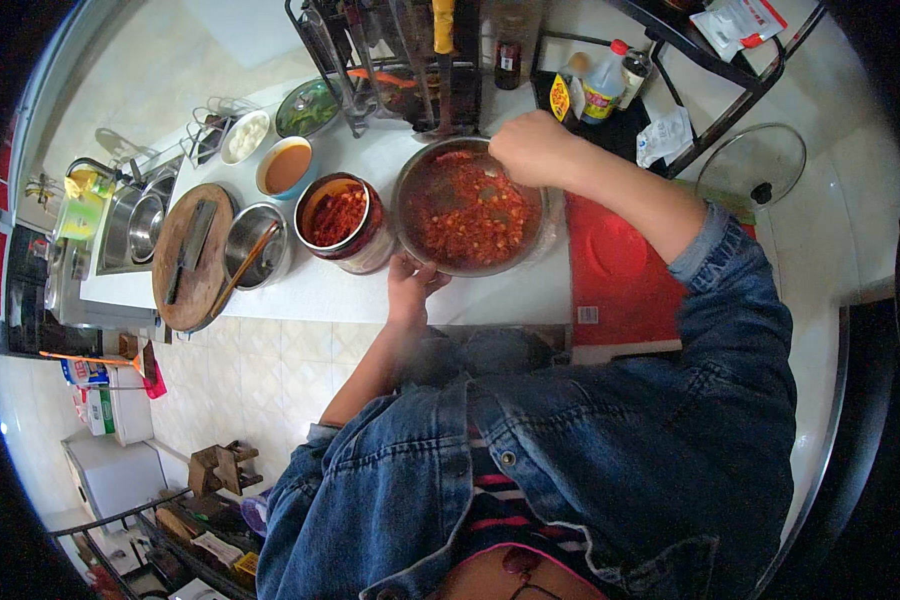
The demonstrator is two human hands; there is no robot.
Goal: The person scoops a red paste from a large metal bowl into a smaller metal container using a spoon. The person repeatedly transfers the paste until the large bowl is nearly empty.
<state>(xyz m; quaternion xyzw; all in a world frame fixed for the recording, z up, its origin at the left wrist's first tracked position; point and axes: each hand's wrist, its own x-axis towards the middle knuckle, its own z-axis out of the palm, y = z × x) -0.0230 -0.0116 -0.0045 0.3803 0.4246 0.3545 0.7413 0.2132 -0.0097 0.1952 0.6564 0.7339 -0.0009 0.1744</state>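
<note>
A wide stainless steel bowl (399, 206) holds chopped red chili mixture (469, 225) with pale bits in it. My left hand (411, 289) grips the bowl's near left edge, fingers against the outer wall. Over the far right rim, my right hand (529, 150) is closed in a fist around what looks like a metal spoon (489, 169); the hand and the mixture hide most of it. Just left of the bowl stands a wide jar (367, 255) filled with similar red mixture, open at the top.
Further left are a metal pot (259, 259) with chopsticks across it, a round cutting board (166, 247) bearing a cleaver (195, 236), and a sink (116, 240). Behind stand a bowl of orange-brown liquid (286, 169) and a knife rack (461, 82). Bottles (604, 86) and a glass lid (750, 161) are right.
</note>
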